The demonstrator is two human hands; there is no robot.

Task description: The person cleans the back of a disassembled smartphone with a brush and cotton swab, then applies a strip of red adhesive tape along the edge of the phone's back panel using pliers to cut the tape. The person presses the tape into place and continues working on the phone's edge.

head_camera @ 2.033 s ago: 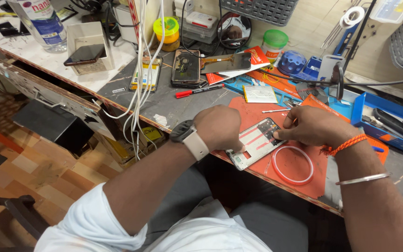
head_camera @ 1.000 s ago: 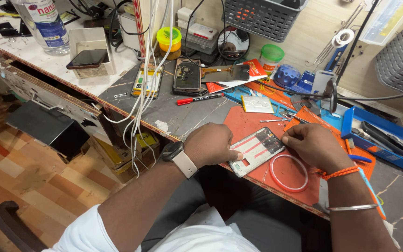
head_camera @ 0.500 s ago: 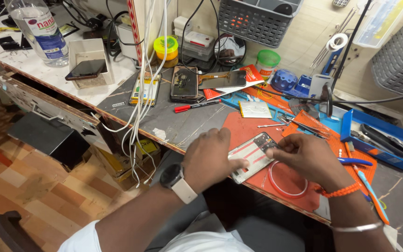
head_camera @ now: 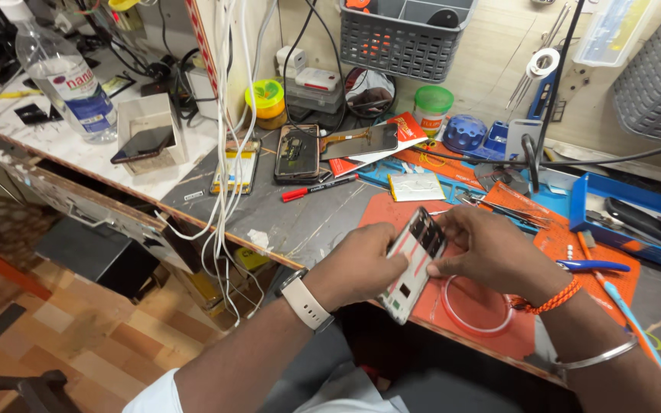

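1. Hands first: my left hand (head_camera: pixel 365 268) and my right hand (head_camera: pixel 491 252) both hold the opened phone (head_camera: pixel 416 264), lifted off the orange work mat (head_camera: pixel 575 252) at the bench's near edge.
2. My left hand grips the phone's lower half from the 9 o'clock side, fingers curled under it and closed on its edge.
3. My right hand meets it from the 3 o'clock side, thumb and fingertips pinching the upper end near the dark camera cutouts.
4. The phone's long axis runs from about 7 o'clock to 1 o'clock, its inner face tilted up toward me; the low end hangs just past the bench edge.
5. Neither hand is nearer than the other: both are touching it, the left lower, the right higher.
6. A white ring (head_camera: pixel 477 306) lies on the mat just under my right wrist, at 5 o'clock from the phone.
7. A red pen (head_camera: pixel 319 188) lies at 11 o'clock, well apart, and blue-handled tweezers (head_camera: pixel 590 266) lie at 3 o'clock past my right hand.
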